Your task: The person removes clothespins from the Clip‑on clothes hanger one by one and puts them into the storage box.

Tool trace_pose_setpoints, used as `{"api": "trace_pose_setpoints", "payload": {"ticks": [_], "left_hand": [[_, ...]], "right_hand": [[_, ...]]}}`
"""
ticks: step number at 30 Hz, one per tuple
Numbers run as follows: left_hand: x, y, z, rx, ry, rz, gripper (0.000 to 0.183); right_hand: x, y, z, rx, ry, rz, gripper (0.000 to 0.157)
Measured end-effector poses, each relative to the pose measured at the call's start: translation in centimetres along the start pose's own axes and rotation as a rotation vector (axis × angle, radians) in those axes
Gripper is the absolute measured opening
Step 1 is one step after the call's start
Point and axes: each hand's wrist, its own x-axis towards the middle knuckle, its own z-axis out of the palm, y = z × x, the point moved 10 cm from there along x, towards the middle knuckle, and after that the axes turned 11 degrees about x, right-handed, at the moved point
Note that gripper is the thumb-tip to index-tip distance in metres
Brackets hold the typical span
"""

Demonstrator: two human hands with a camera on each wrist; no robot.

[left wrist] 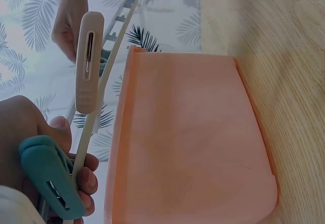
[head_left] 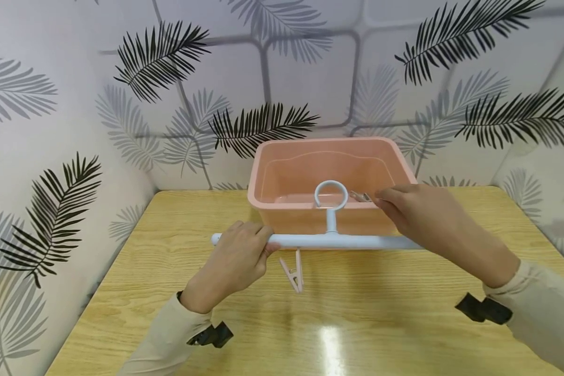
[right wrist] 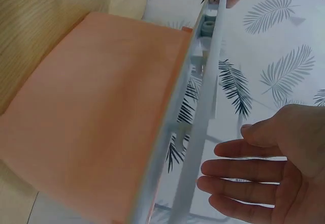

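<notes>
Toward the left edge of the tabletop (head_left: pixel 131 313), the left hand (head_left: pixel 237 256) grasps the pale blue hanger (head_left: pixel 310 241) near one end of its bar, thumb and fingers wrapped round it. This grip seems to carry the hanger's weight, since the other hand takes no hold. The left wrist view shows a teal clip (left wrist: pixel 48 176) close against this hand, on the hanger's underside; the fingers hide it from above.

Just right of the left hand, a pale pink clothespin (head_left: pixel 300 277) hangs below the bar, its legs pointing toward the near edge. It hangs free, probably because the hanger is held up above the tabletop.

At mid-bar the hook (head_left: pixel 345 196) points away toward the far edge, seen against the opening of the pink bin (head_left: pixel 286 222). The bin stands at the middle of the far edge, open side up, which likely keeps its contents within reach while leaving room nearer the person. The hanger lies across the view of its front wall. Inside, toward the bin's right side, lies a small clip (head_left: pixel 359 197); its color is hard to tell.

Toward the right edge, the right hand (head_left: pixel 423 219) is released: the right wrist view shows its fingers extended beside the bar, apart from it and grasping nothing. From above, it hides the bar's right end, and its fingertips appear near the bin's front rim.
</notes>
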Motion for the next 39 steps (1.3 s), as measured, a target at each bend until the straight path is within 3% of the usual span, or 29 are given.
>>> {"api": "trace_pose_setpoints", "payload": {"ticks": [5,11,28,39], "left_hand": [[0.3,-0.1,-0.2,-0.002,0.000,-0.007,0.022],[0.7,0.0,-0.7,-0.006,0.006,-0.006,0.022],[0.7,-0.2,-1.7,-0.025,0.053,-0.021,0.024],[0.6,0.2,-2.6,-0.024,0.128,-0.015,0.020]], "right_hand": [[-0.9,-1.2,-0.3,0.001,0.118,-0.030,0.013],[-2.1,-2.2,-0.4,-0.005,0.223,-0.029,0.054],[-3.7,-1.9,1.6,-0.024,0.260,0.063,0.055],[-4.1,-2.5,1.7,-0.205,0.324,0.016,0.059]]}}
